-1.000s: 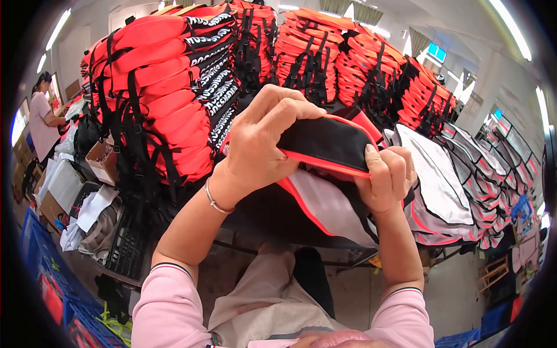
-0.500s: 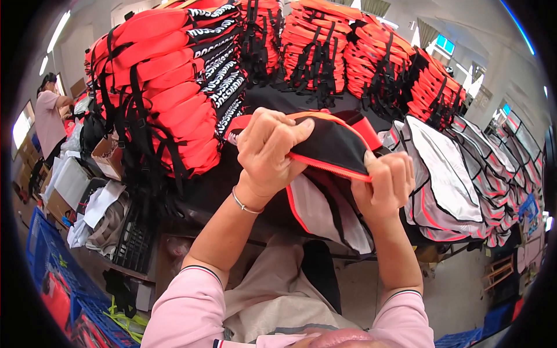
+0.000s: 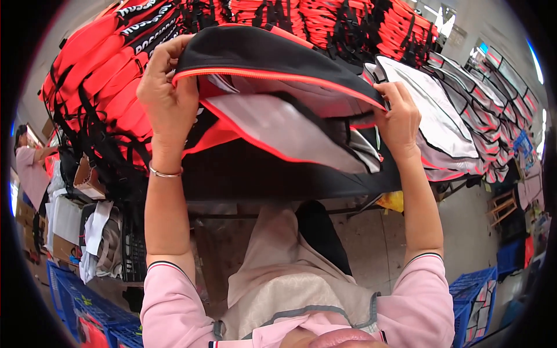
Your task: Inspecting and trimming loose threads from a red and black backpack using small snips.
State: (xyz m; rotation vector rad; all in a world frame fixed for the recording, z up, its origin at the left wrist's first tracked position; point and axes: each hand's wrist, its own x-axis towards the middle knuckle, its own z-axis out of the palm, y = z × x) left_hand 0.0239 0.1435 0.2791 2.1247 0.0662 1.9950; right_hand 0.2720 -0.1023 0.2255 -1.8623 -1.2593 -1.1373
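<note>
Hands (image 3: 168, 101) wider apart; red stacks (image 3: 96, 64) crowd black table (image 3: 243, 171).

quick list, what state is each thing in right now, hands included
left hand: closed on the bag's edge
right hand: pinching the other end of that edge
bag: held up, mouth open
red zipper: undone, edges apart
grey flap: hanging below the opening
red bags: stacked
grey-white pieces: layered in a pile
blue crate at lower right: holding grey items
</note>
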